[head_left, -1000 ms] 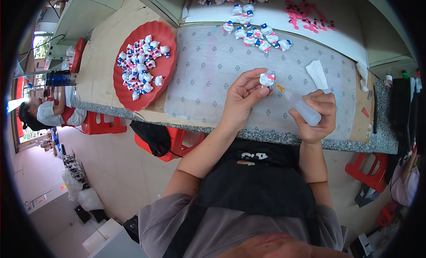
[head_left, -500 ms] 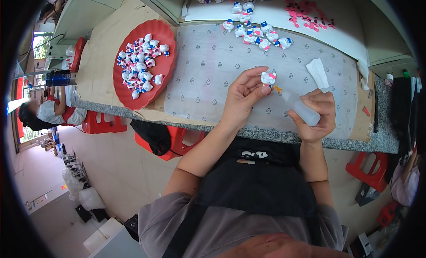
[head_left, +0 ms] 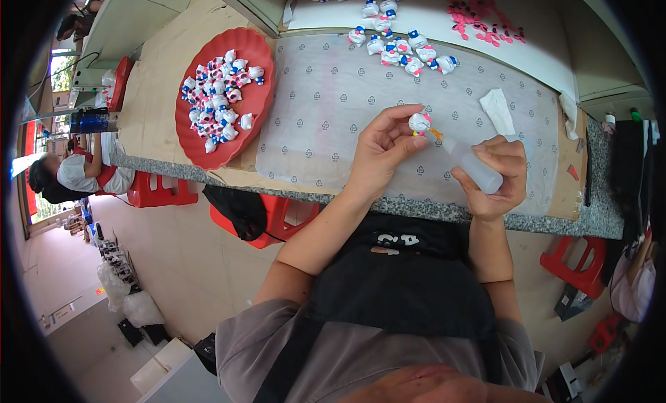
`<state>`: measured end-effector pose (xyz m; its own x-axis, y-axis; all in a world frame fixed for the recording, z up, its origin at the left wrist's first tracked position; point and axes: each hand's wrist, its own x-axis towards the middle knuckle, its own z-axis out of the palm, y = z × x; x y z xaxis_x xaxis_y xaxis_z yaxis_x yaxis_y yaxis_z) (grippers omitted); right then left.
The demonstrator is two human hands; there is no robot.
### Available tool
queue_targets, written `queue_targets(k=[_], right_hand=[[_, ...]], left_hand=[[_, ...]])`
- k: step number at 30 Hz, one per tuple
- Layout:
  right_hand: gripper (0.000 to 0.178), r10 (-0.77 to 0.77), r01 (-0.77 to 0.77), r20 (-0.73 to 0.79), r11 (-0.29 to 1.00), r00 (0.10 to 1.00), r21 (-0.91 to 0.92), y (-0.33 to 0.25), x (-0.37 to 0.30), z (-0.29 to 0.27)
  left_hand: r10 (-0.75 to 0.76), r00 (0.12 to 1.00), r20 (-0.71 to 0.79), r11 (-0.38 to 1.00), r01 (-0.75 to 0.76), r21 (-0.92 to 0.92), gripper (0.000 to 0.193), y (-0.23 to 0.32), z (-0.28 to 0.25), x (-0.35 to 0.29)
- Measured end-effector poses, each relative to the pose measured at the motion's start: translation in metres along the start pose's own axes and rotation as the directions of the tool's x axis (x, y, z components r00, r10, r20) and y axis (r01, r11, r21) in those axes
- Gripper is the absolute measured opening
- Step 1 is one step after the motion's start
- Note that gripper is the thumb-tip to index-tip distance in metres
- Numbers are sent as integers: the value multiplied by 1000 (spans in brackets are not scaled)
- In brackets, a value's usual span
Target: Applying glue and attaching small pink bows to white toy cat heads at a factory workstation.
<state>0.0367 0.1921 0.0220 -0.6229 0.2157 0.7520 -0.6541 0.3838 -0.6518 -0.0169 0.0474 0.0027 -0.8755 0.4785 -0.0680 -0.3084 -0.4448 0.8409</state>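
Observation:
Between the thumb and fingers of my left hand (head_left: 388, 136) is a small white cat figurine (head_left: 419, 122) with a pink bow. My right hand (head_left: 498, 177) is wrapped round a translucent squeeze bottle (head_left: 479, 168), which is tilted up toward the left. Its narrow amber-coloured tip (head_left: 436, 134) reaches to the lower right side of the figurine; whether it touches is too small to tell. Beneath both hands lies a pale printed sheet (head_left: 326, 136). To the left, a red scalloped tray (head_left: 260, 53) holds many similar white, pink and blue figurines (head_left: 218, 101).
More figurines (head_left: 402, 49) sit along the sheet's far edge. Pink small parts (head_left: 479, 21) are spread on the white shelf (head_left: 423, 18) behind. A crumpled white tissue (head_left: 497, 112) lies right of the hands. Red stools (head_left: 576, 264) stand below the granite table edge (head_left: 444, 212). Another person (head_left: 76, 173) sits far left.
The figurine has turned a little in my left hand's fingers, so its face points more to the right. The bottle in my right hand has shifted very slightly.

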Motion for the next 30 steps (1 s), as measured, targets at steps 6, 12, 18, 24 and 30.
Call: queue_targets(k=[6,12,18,24,30], right_hand=[[41,-13,13,5,1000,1000,7,0,1,1],[42,11,-12,22,999,1000,34,-2,0,0],[39,18,-18,-1,999,1000,35,0,-2,-3],[34,238,-226,-112,968,965,112,-2,7,-18],[28,640,-663,174,733,748,153,18,67,-31]], left_hand=[[-8,1000,12,999,8,40,38,-1,-1,0],[-10,1000,16,999,9,53,38,-2,-1,-1],[-5,1000,3,999,5,51,37,-1,2,-1],[2,1000,-10,1000,-2,-2,39,-6,-3,5],[2,998,-61,996,-7,-90,38,6,-8,0]])
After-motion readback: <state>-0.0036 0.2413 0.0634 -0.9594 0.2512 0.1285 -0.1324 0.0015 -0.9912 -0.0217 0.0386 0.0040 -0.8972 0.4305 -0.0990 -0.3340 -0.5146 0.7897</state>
